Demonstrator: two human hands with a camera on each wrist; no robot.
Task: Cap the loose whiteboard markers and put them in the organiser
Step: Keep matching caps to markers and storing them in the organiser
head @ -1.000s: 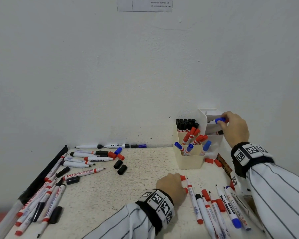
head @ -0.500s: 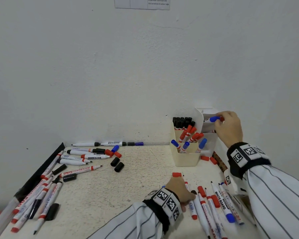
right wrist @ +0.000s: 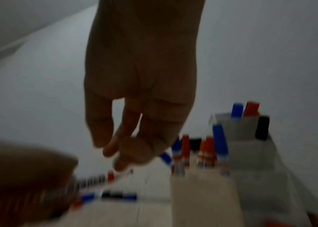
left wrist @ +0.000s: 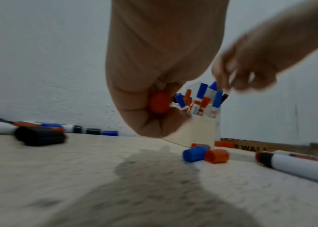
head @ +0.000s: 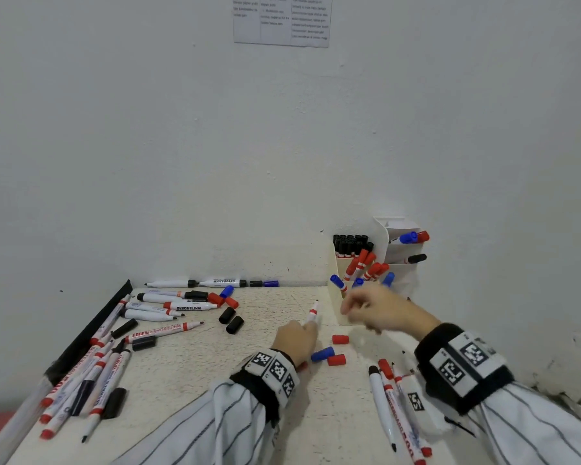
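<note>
- The left hand (head: 294, 340) is curled round an uncapped red marker (head: 313, 312), which points up and away from the person with its tip bare; the left wrist view shows the marker's red butt end (left wrist: 159, 102) inside the curled fingers
- The right hand (head: 379, 310) hangs blurred above the worktop (head: 188, 370), just in front of the organiser (head: 341, 305); its fingers (right wrist: 131, 147) droop loosely and hold nothing
- The two hands are close together but apart
- The organiser stands against the wall at the far right of the worktop, with black, red and blue capped markers standing in its compartments
- A blue cap (head: 322, 354) and a red cap (head: 336, 360) lie touching just right of the left wrist; another red cap (head: 340, 339) lies just beyond them
- More loose markers lie at the near right (head: 383, 404) and in a heap along the left edge (head: 91, 374), with two black caps (head: 231, 320) between
</note>
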